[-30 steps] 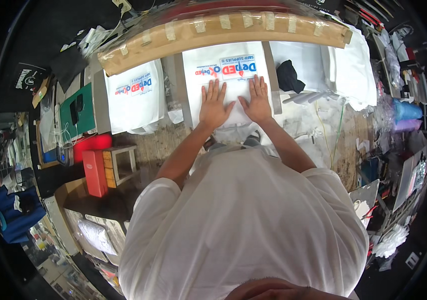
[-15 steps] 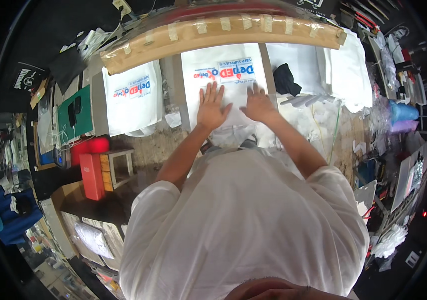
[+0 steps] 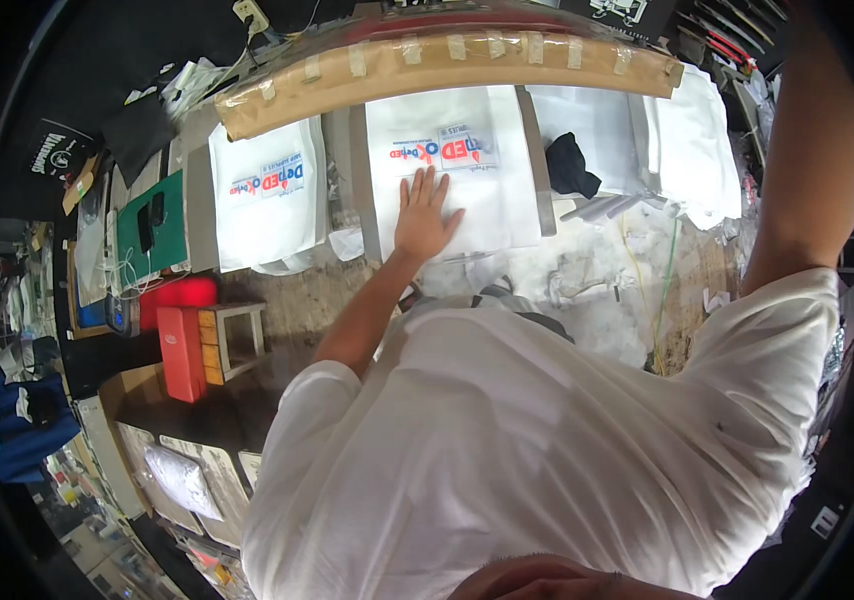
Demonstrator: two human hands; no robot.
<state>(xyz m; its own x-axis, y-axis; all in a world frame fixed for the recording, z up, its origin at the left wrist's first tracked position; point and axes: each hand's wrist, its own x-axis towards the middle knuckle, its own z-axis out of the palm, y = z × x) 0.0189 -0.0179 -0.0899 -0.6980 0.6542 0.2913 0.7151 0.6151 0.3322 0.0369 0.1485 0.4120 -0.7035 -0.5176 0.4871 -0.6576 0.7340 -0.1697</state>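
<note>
We rest our left hand (image 3: 425,220) palm down on the white printed fabric piece (image 3: 492,195), fingers lightly spread and thumb held apart, just below its blue and red print. The piece lies flat in front of us on a grey board (image 3: 543,190), between a second white printed piece (image 3: 267,205) at left and a crumpled black cloth (image 3: 572,165) at right. Our right forearm (image 3: 812,130) reaches up along the right side, its hand beyond the view, so we cannot tell how its fingers stand. Beyond the pieces, a brown cardboard strip (image 3: 467,75) with tape tabs spans the table; a white fabric stack (image 3: 689,150) lies right of the black cloth, and a green mat (image 3: 152,230) lies far left.
</note>
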